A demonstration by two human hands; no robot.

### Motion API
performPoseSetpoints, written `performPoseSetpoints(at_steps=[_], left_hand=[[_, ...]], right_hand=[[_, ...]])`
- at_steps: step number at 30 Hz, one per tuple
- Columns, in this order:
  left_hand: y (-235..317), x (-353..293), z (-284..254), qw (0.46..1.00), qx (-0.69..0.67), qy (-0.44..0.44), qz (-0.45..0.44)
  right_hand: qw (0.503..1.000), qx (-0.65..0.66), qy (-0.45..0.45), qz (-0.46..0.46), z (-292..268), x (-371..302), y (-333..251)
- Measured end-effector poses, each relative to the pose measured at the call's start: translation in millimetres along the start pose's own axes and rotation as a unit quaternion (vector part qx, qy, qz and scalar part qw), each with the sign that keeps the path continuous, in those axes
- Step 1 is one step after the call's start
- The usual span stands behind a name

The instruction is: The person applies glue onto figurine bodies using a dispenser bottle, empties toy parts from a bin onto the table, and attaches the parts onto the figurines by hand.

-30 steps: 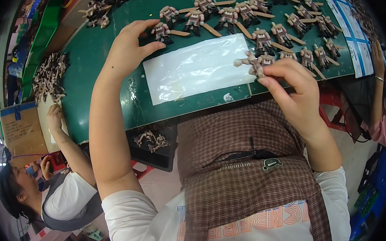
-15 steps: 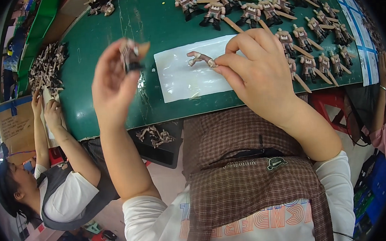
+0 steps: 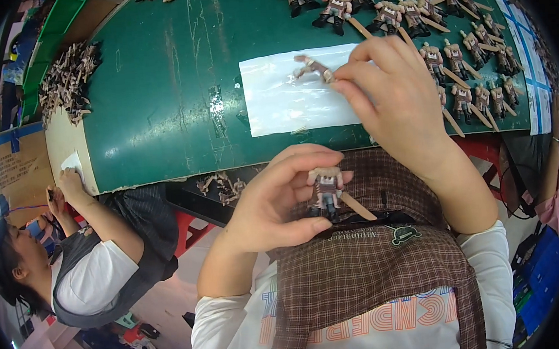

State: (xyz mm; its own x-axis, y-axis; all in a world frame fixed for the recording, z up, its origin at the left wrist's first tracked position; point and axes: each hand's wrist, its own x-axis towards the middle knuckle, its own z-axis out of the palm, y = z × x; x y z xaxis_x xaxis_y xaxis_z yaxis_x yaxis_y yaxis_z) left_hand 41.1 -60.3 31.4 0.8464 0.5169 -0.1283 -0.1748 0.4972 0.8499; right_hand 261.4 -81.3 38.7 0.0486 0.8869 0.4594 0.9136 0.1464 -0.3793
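My left hand point(image 3: 265, 205) is in front of my apron, fingers curled round a small toy figure point(image 3: 326, 185). The figure has a brown-and-white torso, dark legs and a flat tan stick point(image 3: 357, 206) sticking out at its lower right. Over a white plastic sheet point(image 3: 274, 103), my right hand point(image 3: 399, 89) pinches one end of a small brown and skin-coloured figure part point(image 3: 315, 70) between thumb and forefinger. The sheet lies on the green table point(image 3: 150, 112). Its right side is hidden behind my right hand.
Rows of similar figures with tan sticks point(image 3: 462, 98) cover the table's right side. A heap of small parts point(image 3: 70, 83) lies at the left beside a green bin point(image 3: 53, 48). More parts point(image 3: 227, 190) rest on a dark tray below the table edge. A co-worker point(image 3: 97, 274) sits at the left.
My left hand has come down and right from above the table to my apron, carrying the figure. My right hand shifts slightly right with its part. The co-worker's hands have moved lower, away from the heap.
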Motion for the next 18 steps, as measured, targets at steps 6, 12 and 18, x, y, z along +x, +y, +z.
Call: performPoseSetpoints(at_steps=[6,12,18], left_hand=[[6,15,33,0.995,-0.025,0.078,-0.060],[4,26,48,0.991,0.116,0.046,-0.038],[-2,35,61,0.983,0.181,-0.006,-0.020]], right_hand=[[0.920,0.341,0.036,0.188,-33,-40,1],[0.940,0.342,0.004,0.004,-62,-89,15],[0.959,0.278,0.009,-0.062,-73,-106,20]])
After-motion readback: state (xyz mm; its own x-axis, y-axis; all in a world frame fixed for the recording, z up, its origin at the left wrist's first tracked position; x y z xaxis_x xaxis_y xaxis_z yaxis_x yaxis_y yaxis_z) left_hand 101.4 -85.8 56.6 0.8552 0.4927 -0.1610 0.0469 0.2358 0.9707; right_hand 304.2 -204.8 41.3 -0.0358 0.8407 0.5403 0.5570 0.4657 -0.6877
